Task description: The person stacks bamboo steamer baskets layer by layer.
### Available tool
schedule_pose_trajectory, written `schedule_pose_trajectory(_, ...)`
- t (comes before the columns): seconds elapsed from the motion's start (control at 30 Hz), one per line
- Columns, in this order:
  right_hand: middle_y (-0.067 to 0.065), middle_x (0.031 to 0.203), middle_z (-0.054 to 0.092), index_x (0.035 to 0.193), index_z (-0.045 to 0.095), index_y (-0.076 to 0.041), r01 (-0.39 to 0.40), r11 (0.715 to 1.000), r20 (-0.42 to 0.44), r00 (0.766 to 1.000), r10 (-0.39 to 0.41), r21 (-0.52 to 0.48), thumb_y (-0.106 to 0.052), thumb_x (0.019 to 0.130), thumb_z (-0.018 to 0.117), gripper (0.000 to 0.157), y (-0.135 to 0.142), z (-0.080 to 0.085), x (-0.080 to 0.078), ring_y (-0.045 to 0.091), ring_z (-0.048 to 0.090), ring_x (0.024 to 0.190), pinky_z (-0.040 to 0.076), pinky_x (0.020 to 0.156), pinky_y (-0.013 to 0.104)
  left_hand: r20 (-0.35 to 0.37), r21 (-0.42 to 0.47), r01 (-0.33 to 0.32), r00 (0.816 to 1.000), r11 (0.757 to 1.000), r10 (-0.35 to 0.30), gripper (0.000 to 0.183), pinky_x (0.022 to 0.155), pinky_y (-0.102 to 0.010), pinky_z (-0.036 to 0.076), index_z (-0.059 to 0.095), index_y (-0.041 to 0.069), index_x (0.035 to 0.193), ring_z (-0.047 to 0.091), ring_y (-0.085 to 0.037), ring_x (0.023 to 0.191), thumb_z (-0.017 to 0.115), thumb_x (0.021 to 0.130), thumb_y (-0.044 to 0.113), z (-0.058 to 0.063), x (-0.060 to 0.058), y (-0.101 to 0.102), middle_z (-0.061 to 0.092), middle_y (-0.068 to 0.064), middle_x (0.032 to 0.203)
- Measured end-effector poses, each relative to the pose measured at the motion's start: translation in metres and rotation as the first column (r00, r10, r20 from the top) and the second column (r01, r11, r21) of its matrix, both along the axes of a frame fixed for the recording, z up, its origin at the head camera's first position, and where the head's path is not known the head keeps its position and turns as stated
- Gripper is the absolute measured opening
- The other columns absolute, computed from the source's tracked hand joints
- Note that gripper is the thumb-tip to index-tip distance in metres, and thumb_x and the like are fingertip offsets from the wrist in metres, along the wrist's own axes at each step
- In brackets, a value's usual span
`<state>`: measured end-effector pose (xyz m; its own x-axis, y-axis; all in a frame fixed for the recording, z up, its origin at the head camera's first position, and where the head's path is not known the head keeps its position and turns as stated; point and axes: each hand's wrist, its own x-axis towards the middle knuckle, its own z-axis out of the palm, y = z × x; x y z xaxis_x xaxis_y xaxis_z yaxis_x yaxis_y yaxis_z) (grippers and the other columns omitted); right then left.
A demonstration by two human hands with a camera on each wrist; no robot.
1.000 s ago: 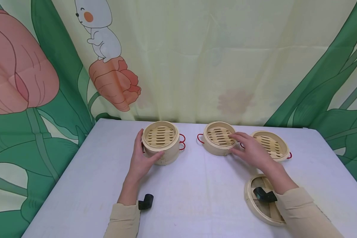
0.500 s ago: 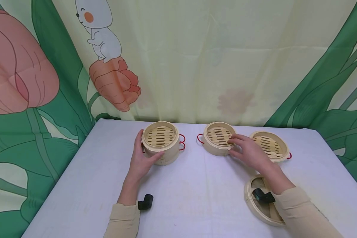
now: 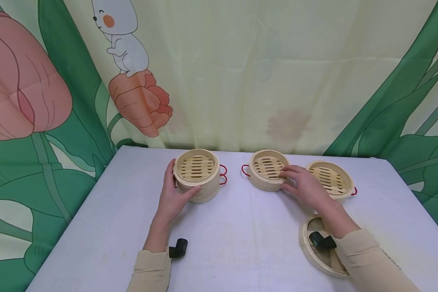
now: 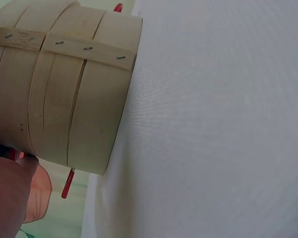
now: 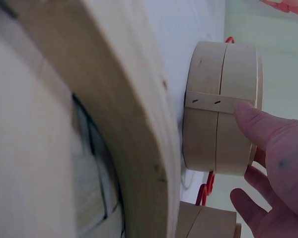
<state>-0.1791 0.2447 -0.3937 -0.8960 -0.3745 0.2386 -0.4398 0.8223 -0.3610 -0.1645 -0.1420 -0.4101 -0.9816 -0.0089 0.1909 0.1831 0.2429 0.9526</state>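
At the back left of the table, my left hand [image 3: 171,198] grips a stack of two bamboo steamer baskets [image 3: 198,174], thumb across the front and fingers round the left side. Red handles stick out from the stack. The same stack [image 4: 64,99] fills the upper left of the left wrist view. My right hand [image 3: 306,188] holds the single bamboo steamer basket [image 3: 263,172] in the middle by its right rim. Its thumb [image 5: 256,116] presses the outer wall in the right wrist view, while the fingertips are partly hidden behind the rim.
Another slatted steamer basket [image 3: 330,176] with a red handle sits to the right, partly behind my right hand. A round bamboo lid [image 3: 315,259] lies nearer, partly under my right forearm. A patterned curtain [image 3: 219,81] hangs behind the white table [image 3: 219,243].
My right hand has shifted slightly left along the middle basket's rim, its fingers reaching a little lower over the slats. The left hand and the stack have stayed in place.
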Motion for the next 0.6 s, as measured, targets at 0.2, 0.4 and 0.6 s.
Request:
schedule_pose_trajectory(0.2, 0.021, 0.124, 0.062, 0.111, 0.072, 0.001, 0.005, 1.0, -0.01, 1.0, -0.005, -0.024, -0.008, 0.088, 0.078, 0.025, -0.001, -0.001, 0.0, 0.041, 0.053, 0.12, 0.041, 0.103, 0.057, -0.021, -0.001, -0.005, 1.0, 1.0, 0.005, 0.114, 0.12, -0.052, 0.011, 0.01, 0.01, 0.162, 0.013, -0.029, 0.151, 0.088, 0.079, 0.019, -0.01, -0.005, -0.003, 0.018, -0.008, 0.164)
schedule_pose_trajectory(0.4, 0.021, 0.12, 0.062, 0.109, 0.072, 0.0, 0.001, 0.999, -0.042, 0.999, -0.003, -0.052, -0.004, 0.087, 0.078, 0.024, -0.002, -0.004, 0.0, 0.04, 0.054, 0.118, 0.041, 0.103, 0.056, -0.015, 0.005, 0.007, 1.0, 1.0, -0.007, 0.114, 0.12, -0.052, 0.01, 0.01, 0.012, 0.162, 0.014, -0.027, 0.151, 0.088, 0.08, 0.021, -0.009, -0.005, -0.003, 0.018, -0.008, 0.164)
schedule_pose_trajectory(0.6, 0.019, 0.115, 0.063, 0.107, 0.071, 0.002, -0.054, 0.993, -0.123, 0.992, 0.041, -0.106, 0.002, 0.084, 0.079, 0.024, -0.003, -0.008, -0.004, 0.039, 0.056, 0.112, 0.043, 0.099, 0.055, -0.019, -0.004, 0.004, 1.0, 1.0, -0.004, 0.113, 0.12, -0.051, 0.011, 0.011, 0.013, 0.162, 0.015, -0.026, 0.15, 0.088, 0.08, 0.022, -0.009, -0.004, -0.003, 0.02, -0.007, 0.164)
